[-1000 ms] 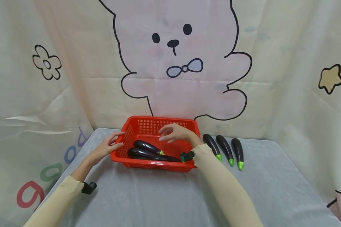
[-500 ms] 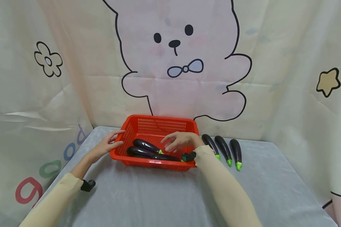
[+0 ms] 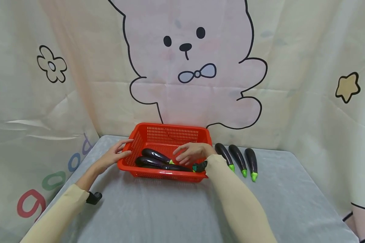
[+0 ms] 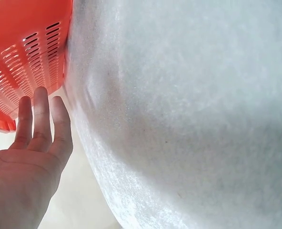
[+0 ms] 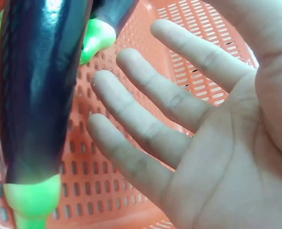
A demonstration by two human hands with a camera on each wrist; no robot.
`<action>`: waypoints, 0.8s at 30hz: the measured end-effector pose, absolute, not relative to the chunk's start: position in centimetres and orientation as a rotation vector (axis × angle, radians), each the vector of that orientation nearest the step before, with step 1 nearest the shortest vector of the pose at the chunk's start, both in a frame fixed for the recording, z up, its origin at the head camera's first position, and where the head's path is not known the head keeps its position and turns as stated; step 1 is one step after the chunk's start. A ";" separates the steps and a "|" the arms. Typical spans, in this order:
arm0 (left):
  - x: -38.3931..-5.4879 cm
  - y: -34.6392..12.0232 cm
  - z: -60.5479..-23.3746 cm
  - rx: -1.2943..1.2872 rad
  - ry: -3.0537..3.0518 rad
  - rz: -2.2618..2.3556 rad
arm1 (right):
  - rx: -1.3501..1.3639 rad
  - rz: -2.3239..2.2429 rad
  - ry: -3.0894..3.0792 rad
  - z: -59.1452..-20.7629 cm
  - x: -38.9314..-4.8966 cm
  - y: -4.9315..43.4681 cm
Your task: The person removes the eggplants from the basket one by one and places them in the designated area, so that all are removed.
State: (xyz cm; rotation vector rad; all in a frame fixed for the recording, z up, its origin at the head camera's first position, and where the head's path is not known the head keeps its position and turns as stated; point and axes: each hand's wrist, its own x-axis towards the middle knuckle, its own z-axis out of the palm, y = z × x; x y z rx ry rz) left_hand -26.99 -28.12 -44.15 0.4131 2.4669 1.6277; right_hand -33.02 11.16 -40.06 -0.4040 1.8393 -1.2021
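Observation:
A red plastic basket (image 3: 170, 175) with slotted walls stands on the table, and several dark purple eggplants with green stems lie in its front left part. One eggplant (image 3: 155, 154) lies behind the others. My left hand (image 3: 111, 158) is at the basket's left rim with straight fingers. In the left wrist view its fingers (image 4: 42, 121) stand beside the outer wall. Over the inside of the basket hovers my right hand (image 3: 193, 152), fingers spread and slightly bent, holding nothing. The right wrist view has the nearest eggplant (image 5: 41, 95) beside the fingertips, apart from them.
Right of the basket, three more eggplants lie in a row: a left one (image 3: 224, 156), a middle one (image 3: 238, 160) and a right one (image 3: 251, 163). A grey cloth (image 3: 158, 212) covers the table. A printed curtain (image 3: 194, 101) hangs close behind.
My right hand has lowered slightly into the basket and its fingers have tipped downward. The left hand keeps its place at the rim. The eggplants lie as before.

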 end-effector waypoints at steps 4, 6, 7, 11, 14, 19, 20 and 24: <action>-27.0 -28.1 -44.0 0.418 2.469 1.622 | -0.360 -1.148 1.845 -40.3 -32.9 10.9; -26.9 -28.1 -44.0 0.416 2.476 1.617 | -0.336 -1.128 1.832 -40.4 -32.9 10.7; -26.9 -28.1 -44.0 0.415 2.479 1.613 | -0.329 -1.116 1.822 -40.5 -32.9 10.7; -27.0 -27.9 -44.2 0.403 2.490 1.599 | -0.326 -1.043 1.806 -40.7 -32.9 10.7; -27.0 -27.7 -44.2 0.411 2.491 1.598 | -0.352 -0.979 1.814 -40.9 -32.9 10.8; -26.7 -27.7 -44.1 0.419 2.482 1.608 | -0.355 -1.007 1.799 -40.9 -32.9 10.7; -26.7 -27.8 -44.1 0.412 2.483 1.610 | -0.350 -1.030 1.804 -40.7 -32.9 10.7; -26.7 -27.9 -43.9 0.412 2.478 1.616 | -0.393 -1.094 1.896 -39.8 -32.6 10.3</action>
